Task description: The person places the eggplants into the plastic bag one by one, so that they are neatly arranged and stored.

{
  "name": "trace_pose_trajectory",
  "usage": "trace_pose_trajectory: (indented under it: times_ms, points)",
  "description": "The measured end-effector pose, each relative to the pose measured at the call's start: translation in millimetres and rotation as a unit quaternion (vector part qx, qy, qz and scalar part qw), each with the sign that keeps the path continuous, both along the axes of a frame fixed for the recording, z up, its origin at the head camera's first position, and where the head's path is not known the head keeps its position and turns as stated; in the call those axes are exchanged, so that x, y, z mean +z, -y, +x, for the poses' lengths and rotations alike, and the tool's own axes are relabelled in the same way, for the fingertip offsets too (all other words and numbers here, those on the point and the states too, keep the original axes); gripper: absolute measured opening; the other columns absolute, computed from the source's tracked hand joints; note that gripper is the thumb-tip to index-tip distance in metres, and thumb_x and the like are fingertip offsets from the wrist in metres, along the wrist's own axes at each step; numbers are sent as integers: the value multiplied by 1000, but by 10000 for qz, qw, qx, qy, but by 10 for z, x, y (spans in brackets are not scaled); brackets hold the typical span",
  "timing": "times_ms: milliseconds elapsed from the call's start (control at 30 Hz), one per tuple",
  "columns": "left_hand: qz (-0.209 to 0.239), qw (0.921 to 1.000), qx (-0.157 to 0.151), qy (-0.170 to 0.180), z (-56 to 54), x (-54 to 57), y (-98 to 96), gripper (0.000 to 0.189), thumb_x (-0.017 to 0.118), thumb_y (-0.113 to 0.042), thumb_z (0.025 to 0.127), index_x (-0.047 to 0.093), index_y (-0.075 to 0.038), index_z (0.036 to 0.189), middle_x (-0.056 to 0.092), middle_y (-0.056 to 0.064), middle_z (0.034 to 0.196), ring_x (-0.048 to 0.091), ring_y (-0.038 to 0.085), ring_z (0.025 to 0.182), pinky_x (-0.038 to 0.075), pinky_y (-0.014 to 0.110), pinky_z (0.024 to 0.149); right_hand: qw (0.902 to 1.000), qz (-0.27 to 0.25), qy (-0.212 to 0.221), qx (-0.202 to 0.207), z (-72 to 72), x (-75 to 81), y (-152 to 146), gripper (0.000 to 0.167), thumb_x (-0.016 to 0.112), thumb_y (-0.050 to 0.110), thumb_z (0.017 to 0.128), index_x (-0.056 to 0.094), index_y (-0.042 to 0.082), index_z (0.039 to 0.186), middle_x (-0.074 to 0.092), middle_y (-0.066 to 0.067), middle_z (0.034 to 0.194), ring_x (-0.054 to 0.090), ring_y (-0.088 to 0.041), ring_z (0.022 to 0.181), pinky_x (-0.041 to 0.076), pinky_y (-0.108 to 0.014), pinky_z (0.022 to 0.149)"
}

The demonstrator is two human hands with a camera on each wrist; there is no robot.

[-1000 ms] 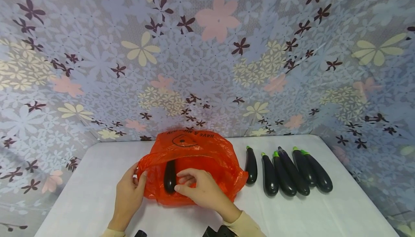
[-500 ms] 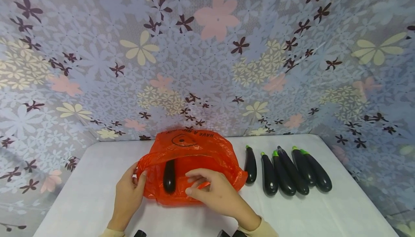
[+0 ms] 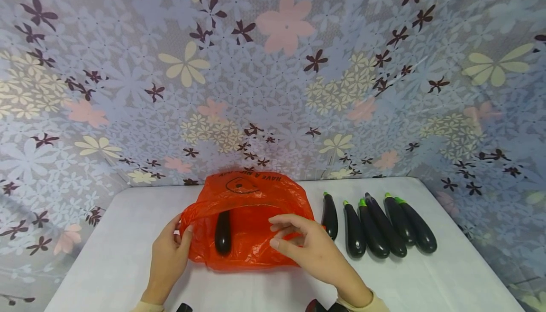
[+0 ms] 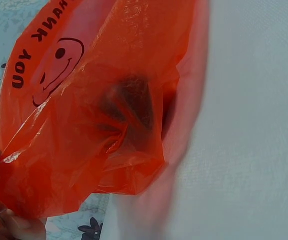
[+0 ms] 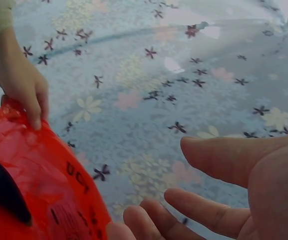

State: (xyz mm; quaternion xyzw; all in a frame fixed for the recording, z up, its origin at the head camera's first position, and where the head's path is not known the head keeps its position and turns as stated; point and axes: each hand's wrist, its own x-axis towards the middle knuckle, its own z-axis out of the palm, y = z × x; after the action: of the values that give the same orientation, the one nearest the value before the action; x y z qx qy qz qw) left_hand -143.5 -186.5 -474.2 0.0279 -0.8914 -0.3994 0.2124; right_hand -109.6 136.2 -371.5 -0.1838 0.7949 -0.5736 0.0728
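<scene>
A red plastic bag [image 3: 256, 191] with black print lies with its mouth spread toward me. One dark eggplant [image 3: 222, 236] rests inside it at the left; in the left wrist view it shows as a dark shape through the plastic. My left hand [image 3: 169, 255] pinches the left edge of the bag's mouth between thumb and fingers. Over the bag's right side is my right hand [image 3: 313, 250], its fingers loosely bent and apart from the thumb. Nothing sits between them, as the right wrist view also shows of the right hand [image 5: 218, 190].
Right of the bag, several eggplants [image 3: 379, 229] lie in a row on the white table [image 3: 448, 279], stems pointing away. The nearest eggplant [image 3: 329, 215] is partly behind my right hand. A flowered cloth [image 3: 273, 89] hangs behind the table.
My right hand has drawn away from the eggplant in the bag and moved right, toward the bag's right edge. My left hand keeps its hold on the bag.
</scene>
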Motion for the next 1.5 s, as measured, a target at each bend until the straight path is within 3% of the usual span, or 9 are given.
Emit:
trace_pose_trajectory:
  times_ms: [367, 933, 1200, 1400, 1500]
  points:
    - [-44, 9999, 50, 133, 5, 12, 16, 45, 63, -18, 99, 54, 5, 137, 63, 16, 101, 46, 15, 61, 42, 23, 51, 9985, -62, -350, -421, -64, 4, -249, 36, 71, 23, 95, 65, 11, 128, 66, -5, 115, 63, -23, 102, 55, -33, 87]
    - [-96, 9999, 6, 93, 7, -1, -4, 44, 64, -18, 99, 56, 4, 136, 54, 9, 84, 43, 12, 58, 40, 23, 50, 9897, -64, -177, -1421, -147, -71, -537, 38, 70, 23, 96, 64, 9, 130, 67, -14, 120, 63, -23, 103, 54, -28, 86]
    - [-42, 9999, -6, 135, 9, -2, -5, 45, 64, -17, 99, 55, 5, 137, 59, 12, 91, 44, 12, 58, 40, 23, 49, 9806, 284, -298, -1917, -257, -147, -632, 37, 67, 25, 98, 65, 9, 131, 68, -9, 122, 63, -22, 106, 51, -47, 94]
    - [-41, 9999, 13, 103, 9, 0, 4, 44, 63, -16, 98, 55, 5, 136, 61, 14, 96, 44, 13, 59, 41, 23, 50, 9732, 308, -198, -2270, -371, -246, -731, 39, 65, 26, 99, 63, 5, 132, 67, -14, 124, 65, -26, 107, 54, -28, 86]
    - [-21, 9999, 10, 104, 3, -10, 11, 44, 63, -16, 98, 55, 4, 136, 62, 15, 99, 44, 12, 59, 41, 23, 50, 9698, 250, -91, -2425, -427, -315, -775, 39, 64, 25, 100, 62, 4, 133, 65, -16, 126, 66, -30, 108, 55, -26, 84]
